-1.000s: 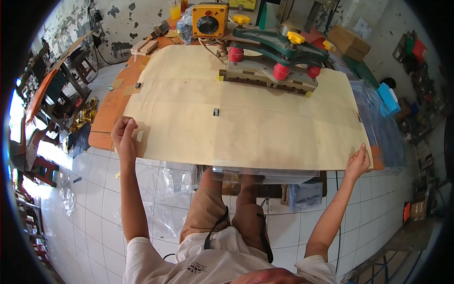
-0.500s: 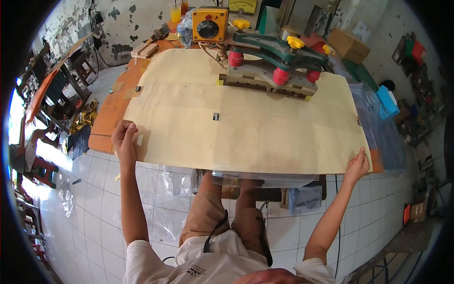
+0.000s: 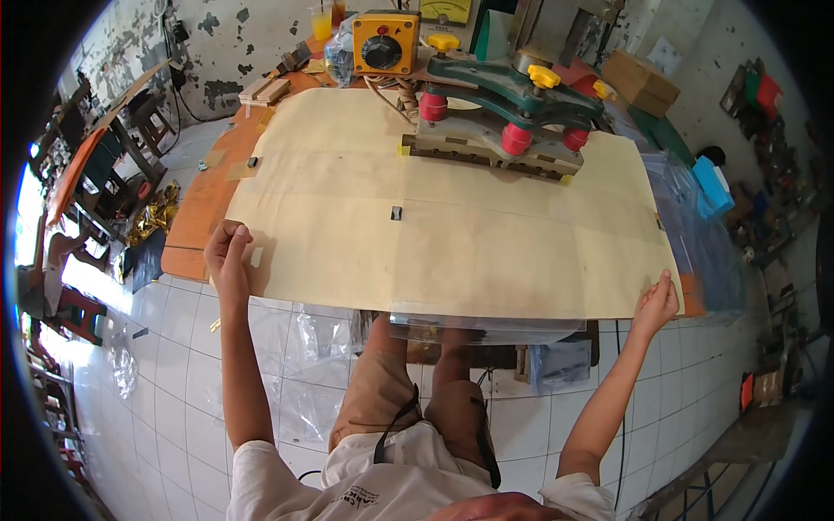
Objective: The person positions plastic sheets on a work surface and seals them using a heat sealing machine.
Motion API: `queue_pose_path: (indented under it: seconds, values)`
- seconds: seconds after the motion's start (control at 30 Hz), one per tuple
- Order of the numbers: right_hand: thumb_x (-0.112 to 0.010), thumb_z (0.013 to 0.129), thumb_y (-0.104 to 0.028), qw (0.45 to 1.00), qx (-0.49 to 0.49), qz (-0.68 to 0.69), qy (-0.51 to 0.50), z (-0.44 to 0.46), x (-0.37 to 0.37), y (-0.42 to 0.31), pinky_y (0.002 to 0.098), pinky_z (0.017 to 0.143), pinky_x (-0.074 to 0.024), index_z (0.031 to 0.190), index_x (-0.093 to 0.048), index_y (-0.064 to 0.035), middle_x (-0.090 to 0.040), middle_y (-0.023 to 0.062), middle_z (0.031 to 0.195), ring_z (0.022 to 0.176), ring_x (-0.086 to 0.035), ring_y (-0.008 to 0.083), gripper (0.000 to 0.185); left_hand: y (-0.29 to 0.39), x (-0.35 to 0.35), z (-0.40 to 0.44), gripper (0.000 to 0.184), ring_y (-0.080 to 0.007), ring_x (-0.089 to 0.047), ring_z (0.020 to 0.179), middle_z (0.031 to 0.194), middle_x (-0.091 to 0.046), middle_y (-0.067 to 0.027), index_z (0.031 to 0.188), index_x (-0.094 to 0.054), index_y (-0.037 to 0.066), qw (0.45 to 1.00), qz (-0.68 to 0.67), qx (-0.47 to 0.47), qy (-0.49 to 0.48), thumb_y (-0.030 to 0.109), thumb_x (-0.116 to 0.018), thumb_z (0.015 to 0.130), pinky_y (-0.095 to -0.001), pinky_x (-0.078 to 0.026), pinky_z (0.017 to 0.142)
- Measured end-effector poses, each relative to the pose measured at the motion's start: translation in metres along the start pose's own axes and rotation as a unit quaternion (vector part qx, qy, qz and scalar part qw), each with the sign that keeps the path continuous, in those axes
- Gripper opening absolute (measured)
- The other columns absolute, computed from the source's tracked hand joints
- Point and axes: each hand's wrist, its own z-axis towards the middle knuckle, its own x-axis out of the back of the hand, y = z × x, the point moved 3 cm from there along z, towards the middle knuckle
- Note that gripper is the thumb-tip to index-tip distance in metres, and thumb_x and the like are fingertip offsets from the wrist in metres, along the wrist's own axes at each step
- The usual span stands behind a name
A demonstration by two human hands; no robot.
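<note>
A large cream sheet (image 3: 330, 234) covers most of the orange work table, with transparent plastic (image 3: 495, 328) at its front edge. My left hand (image 3: 229, 253) is closed on the sheet's front left edge, fingers curled and thumb up. At the front right corner, my right hand (image 3: 658, 304) pinches the same sheet. A small dark block (image 3: 396, 213) lies near the middle of the sheet. The press head (image 3: 495, 152), with red knobs and a green frame, stands over the sheet's back part.
An orange control box (image 3: 383, 43) stands at the back. Thin wooden pieces (image 3: 265, 91) lie at the back left of the table (image 3: 195, 221). Clear plastic (image 3: 704, 252) hangs at the right. A cardboard box (image 3: 641, 82) sits at the back right.
Compared with the first frame, the sheet and both hands appear slightly lower in the view, as does the control box. Both hands keep their grip.
</note>
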Motion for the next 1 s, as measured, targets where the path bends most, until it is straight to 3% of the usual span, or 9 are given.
queue_pose_path:
  seconds: [0.3, 0.37, 0.47, 0.53, 0.6, 0.73, 0.8, 0.9, 1.0]
  values:
    - [-0.065, 0.095, -0.031, 1.0, 0.021, -0.003, -0.01, 0.006, 0.004, 0.005, 0.0207, 0.039, -0.0191, 0.059, -0.042, -0.0139, -0.033, -0.0082, 0.055, 0.044, -0.027, 0.0007, 0.046, 0.001, 0.0, 0.001, 0.018, -0.0075, -0.045, 0.073, 0.075, -0.048, 0.0014, 0.078, -0.053, 0.002, 1.0, 0.006, -0.004, -0.002, 0.01, -0.057, 0.094, -0.0224, -0.034, 0.07]
    - [-0.062, 0.097, -0.028, 1.0, 0.006, -0.019, -0.01, 0.001, 0.002, 0.0, 0.025, 0.046, -0.0168, 0.056, -0.034, -0.0124, -0.028, -0.0078, 0.055, 0.05, -0.024, 0.0027, 0.051, 0.002, -0.003, -0.002, 0.017, -0.0072, -0.044, 0.073, 0.075, -0.048, 0.0019, 0.078, -0.053, 0.002, 1.0, 0.002, -0.007, -0.009, 0.009, -0.056, 0.094, -0.0225, -0.035, 0.069]
    - [-0.061, 0.097, -0.028, 0.999, 0.017, -0.029, -0.003, 0.0, 0.001, -0.002, 0.0249, 0.046, -0.0176, 0.056, -0.034, -0.0121, -0.028, -0.0075, 0.054, 0.05, -0.025, 0.0029, 0.051, 0.016, -0.015, -0.004, 0.016, -0.0108, -0.047, 0.069, 0.073, -0.051, -0.0012, 0.077, -0.053, 0.0, 0.998, 0.054, 0.017, 0.003, 0.006, -0.06, 0.091, -0.0246, -0.038, 0.067]
    - [-0.06, 0.097, -0.028, 0.999, 0.021, -0.033, -0.004, -0.001, 0.001, -0.004, 0.0249, 0.046, -0.0181, 0.056, -0.035, -0.0118, -0.029, -0.0073, 0.054, 0.05, -0.025, 0.003, 0.051, 0.039, -0.036, -0.005, 0.014, -0.0161, -0.05, 0.067, 0.072, -0.053, -0.0063, 0.077, -0.053, -0.001, 0.945, 0.276, -0.169, -0.039, 0.003, -0.064, 0.085, -0.0266, -0.04, 0.067]
    - [-0.06, 0.097, -0.028, 0.999, 0.025, -0.039, -0.006, 0.0, 0.001, -0.003, 0.0248, 0.046, -0.0185, 0.056, -0.035, -0.0115, -0.03, -0.0071, 0.054, 0.05, -0.026, 0.0031, 0.051, 0.055, -0.057, -0.005, 0.014, -0.02, -0.054, 0.073, 0.075, -0.054, -0.0105, 0.078, -0.053, -0.005, 0.945, 0.277, -0.162, -0.058, 0.002, -0.065, 0.084, -0.0293, -0.043, 0.07]
    - [-0.061, 0.097, -0.028, 0.998, 0.032, -0.056, -0.017, 0.0, 0.0, -0.004, 0.0247, 0.045, -0.0194, 0.056, -0.036, -0.0108, -0.031, -0.0067, 0.054, 0.05, -0.027, 0.0032, 0.051, 0.074, -0.117, 0.009, 0.012, -0.0323, -0.06, 0.081, 0.086, -0.061, -0.0156, 0.085, -0.059, -0.005, 0.914, 0.271, -0.205, -0.22, 0.006, -0.065, 0.084, -0.0342, -0.047, 0.075]
    - [-0.061, 0.097, -0.029, 0.998, 0.024, -0.06, -0.022, 0.0, -0.002, -0.005, 0.0248, 0.046, -0.0198, 0.056, -0.036, -0.0106, -0.032, -0.0066, 0.054, 0.05, -0.027, 0.0032, 0.051, 0.064, -0.148, 0.025, 0.019, -0.0355, -0.06, 0.089, 0.097, -0.063, -0.0151, 0.093, -0.063, 0.0, 0.897, 0.261, -0.203, -0.293, 0.017, -0.067, 0.085, -0.0423, -0.047, 0.081]
    - [-0.061, 0.097, -0.029, 0.997, 0.028, -0.069, -0.019, 0.0, 0.0, -0.001, 0.025, 0.046, -0.0205, 0.056, -0.036, -0.011, -0.032, -0.0067, 0.054, 0.05, -0.028, 0.0032, 0.051, 0.035, -0.181, 0.048, 0.028, -0.0356, -0.06, 0.098, 0.107, -0.061, -0.0162, 0.103, -0.064, 0.003, 0.87, 0.26, -0.221, -0.356, 0.026, -0.065, 0.087, -0.0437, -0.047, 0.089]
    - [-0.061, 0.097, -0.029, 0.997, 0.023, -0.074, 0.0, 0.0, 0.006, -0.003, 0.025, 0.046, -0.0213, 0.056, -0.037, -0.011, -0.032, -0.0066, 0.053, 0.05, -0.028, 0.0036, 0.051, 0.013, -0.195, 0.053, 0.029, -0.0351, -0.057, 0.109, 0.113, -0.06, -0.0174, 0.11, -0.064, 0.003, 0.868, 0.251, -0.189, -0.385, 0.022, -0.066, 0.089, -0.04, -0.044, 0.097]
